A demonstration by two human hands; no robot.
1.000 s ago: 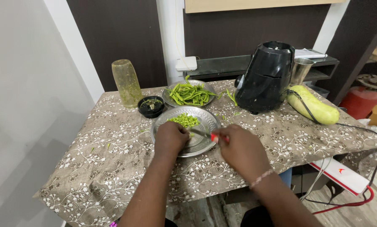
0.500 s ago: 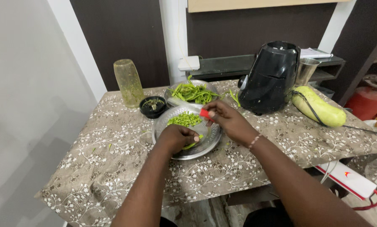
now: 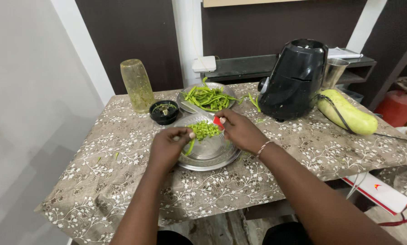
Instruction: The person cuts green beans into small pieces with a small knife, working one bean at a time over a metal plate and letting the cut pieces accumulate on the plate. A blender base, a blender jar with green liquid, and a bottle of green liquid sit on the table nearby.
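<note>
Fingers [image 3: 181, 136] of the left hand [image 3: 167, 147] pinch a green bean [image 3: 191, 146] over the steel plate [image 3: 212, 156] at frame centre; the right hand [image 3: 240, 131] grips a red-handled knife [image 3: 215, 119], blade toward the upper left. To cut well, I judge, keep the bean flat on the plate, fingertips curled clear of the blade, beside the chopped pile [image 3: 204, 129]. Against half a second ago, the right hand has dropped back from the whole beans [image 3: 210, 97] to the plate.

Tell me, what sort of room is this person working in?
Probably a home kitchen or dining corner: a cloth-covered table carries a black mixer grinder, a plate of whole green beans and a pale green gourd.
</note>
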